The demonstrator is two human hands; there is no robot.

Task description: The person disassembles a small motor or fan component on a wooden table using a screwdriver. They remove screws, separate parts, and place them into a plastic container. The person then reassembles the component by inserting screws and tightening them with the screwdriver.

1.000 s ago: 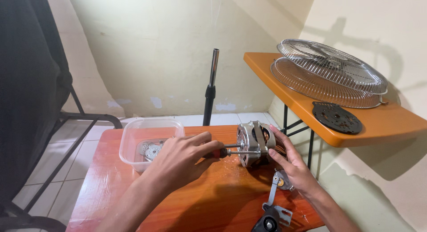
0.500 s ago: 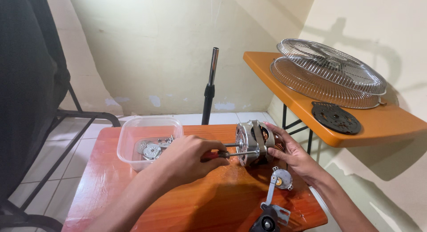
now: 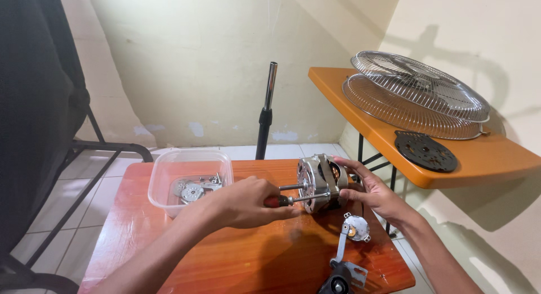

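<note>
The person's left hand has its grip closed around the red handle of a screwdriver, whose metal shaft runs to the right and meets the left face of a silver fan motor. The motor stands on the far right part of the wooden tabletop, its own shaft pointing left just above the screwdriver's. The right hand wraps the motor's right side, its grip closed on the housing with fingers over the top and the thumb below. Just near of the motor lies a small round metal part on a bracket arm, and a black piece sits at the near edge. To the left, a clear plastic container holds small metal parts. On the right, an orange shelf carries two stacked wire fan guards and a dark round plate. A black and chrome pole stands upright beyond the tabletop.
</note>
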